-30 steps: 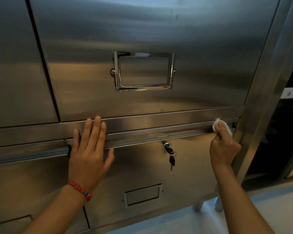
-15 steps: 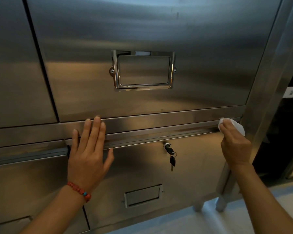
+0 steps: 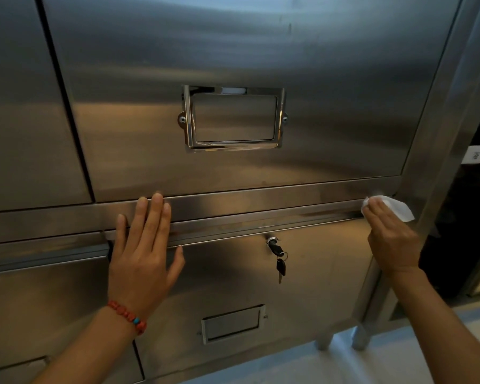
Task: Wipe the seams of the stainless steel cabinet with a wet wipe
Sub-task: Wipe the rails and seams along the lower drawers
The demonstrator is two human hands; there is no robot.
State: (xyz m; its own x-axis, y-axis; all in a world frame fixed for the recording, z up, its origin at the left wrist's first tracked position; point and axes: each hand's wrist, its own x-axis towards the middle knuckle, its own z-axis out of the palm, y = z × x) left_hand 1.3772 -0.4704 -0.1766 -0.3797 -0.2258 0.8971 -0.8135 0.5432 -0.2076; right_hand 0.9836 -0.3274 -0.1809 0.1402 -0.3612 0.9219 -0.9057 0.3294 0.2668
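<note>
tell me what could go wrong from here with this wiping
The right hand holds the wet wipe at the right end of the seam, so it may skip the corner. Wiping back left just below could snag the hanging keys. The left hand lies flat over the seam, covering that stretch.

- Cabinet (image 3: 261,51): brushed silver steel with warm amber reflections.
- Wipe (image 3: 394,209): plain white.
- Bracelet (image 3: 126,315): red-orange beads, one turquoise.
- Keys (image 3: 280,266): black heads.
- Label frame (image 3: 233,117): mirror chrome.
- Floor (image 3: 344,367): pale grey.
</note>
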